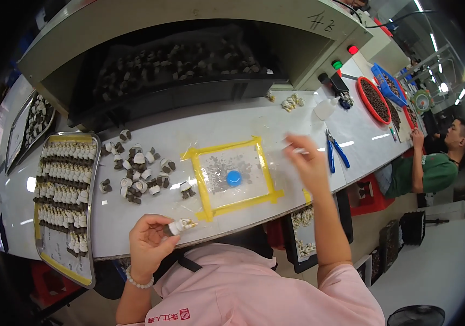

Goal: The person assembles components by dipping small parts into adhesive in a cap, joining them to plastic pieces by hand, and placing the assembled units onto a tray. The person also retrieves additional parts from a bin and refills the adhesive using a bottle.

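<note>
My left hand (151,239) pinches a small white-and-dark-brown figurine (179,226) by its dark end, just over the table's near edge. Yellowish tips show at the figurine's other end. My right hand (307,163) is raised to the right of a rectangle of yellow tape (269,171). Motion smears its fingers, so whether they hold anything cannot be made out. Inside the tape, a blue round cap (234,178) sits on a spotted clear sheet (216,190). Several loose white-and-brown pieces (140,173) lie left of the tape, with one (187,190) close beside it.
A metal tray (53,261) holds rows of figurines at left. Behind is a machine (189,13) with a dark bin (211,91) of pieces. Blue-handled pliers (337,151), a white bottle (326,108) and a red basin (360,98) stand right. A co-worker (431,168) sits farther right.
</note>
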